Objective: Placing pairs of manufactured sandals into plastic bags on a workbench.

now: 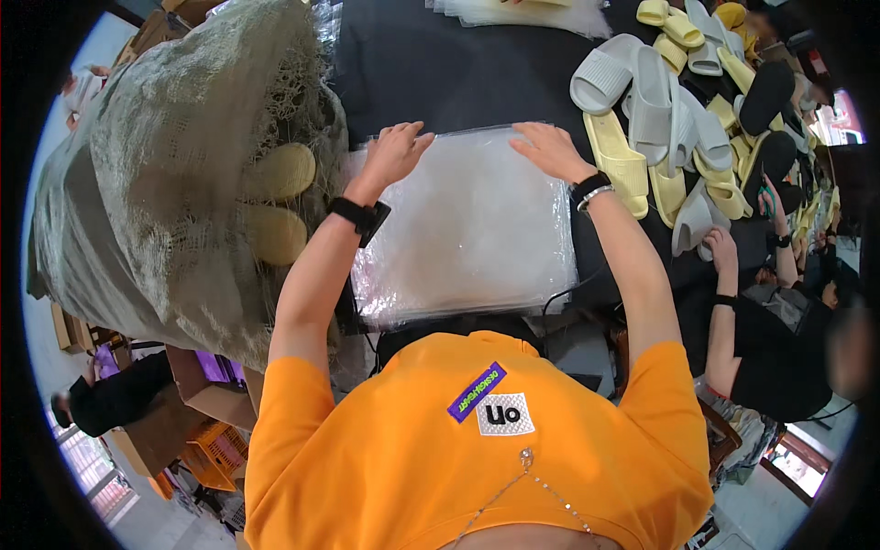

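A stack of clear plastic bags (pixel 467 225) lies flat on the black table right in front of me. My left hand (pixel 396 154) rests at its far left corner, fingers stretched out and slightly apart. At the far right corner is my right hand (pixel 550 149), its fingers reaching inward over the bags' far edge. Both hands are open, and I see nothing gripped in either. Whether the fingertips press on the top bag I cannot tell.
A big grey-green woven sack (pixel 147 165) bulges at the left, with yellow slipper soles (pixel 284 171) showing through. Grey and yellow slippers (pixel 616 165) pile up at the right, where a co-worker's hand (pixel 721 246) touches a grey slipper. More plastic bags (pixel 522 13) lie at the far edge.
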Tool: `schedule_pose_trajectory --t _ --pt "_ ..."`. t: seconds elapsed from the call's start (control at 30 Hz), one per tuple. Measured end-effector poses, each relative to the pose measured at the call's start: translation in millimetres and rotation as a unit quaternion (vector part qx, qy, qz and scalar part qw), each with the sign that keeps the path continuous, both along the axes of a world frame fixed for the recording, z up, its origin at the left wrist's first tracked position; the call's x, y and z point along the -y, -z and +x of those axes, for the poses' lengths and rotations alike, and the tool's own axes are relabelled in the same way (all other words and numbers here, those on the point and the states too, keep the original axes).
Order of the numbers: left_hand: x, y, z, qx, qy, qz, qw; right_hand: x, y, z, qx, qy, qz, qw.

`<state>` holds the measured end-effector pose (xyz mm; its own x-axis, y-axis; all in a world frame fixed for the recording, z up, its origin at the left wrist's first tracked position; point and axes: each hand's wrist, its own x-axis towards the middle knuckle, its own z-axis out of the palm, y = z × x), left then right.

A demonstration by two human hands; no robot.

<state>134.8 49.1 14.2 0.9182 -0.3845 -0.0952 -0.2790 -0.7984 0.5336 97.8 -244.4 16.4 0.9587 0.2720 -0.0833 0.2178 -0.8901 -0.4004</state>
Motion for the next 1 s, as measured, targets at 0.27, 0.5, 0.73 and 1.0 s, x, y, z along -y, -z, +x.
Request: schedule_pose_trajectory --t 0.27,0.5,0.73,1.0 --pt "15 32 35 -0.07 0.04 0.138 0.987 -15 37 24 0.045 -0.024 -0.126 0.991" --pt "2 22 37 -0.221 0.156 0.166 0.948 -8 30 5 -0.135 -0.037 -0.073 0.987" --pt "1 7 44 -0.174 0.059 0.035 0.982 -12 34 -5 -0.017 0.002 -0.102 0.995" --pt "27 -84 10 -0.333 -0.098 -0.677 0.649 -101 -80 -94 -0.239 0.109 0.584 0.768"
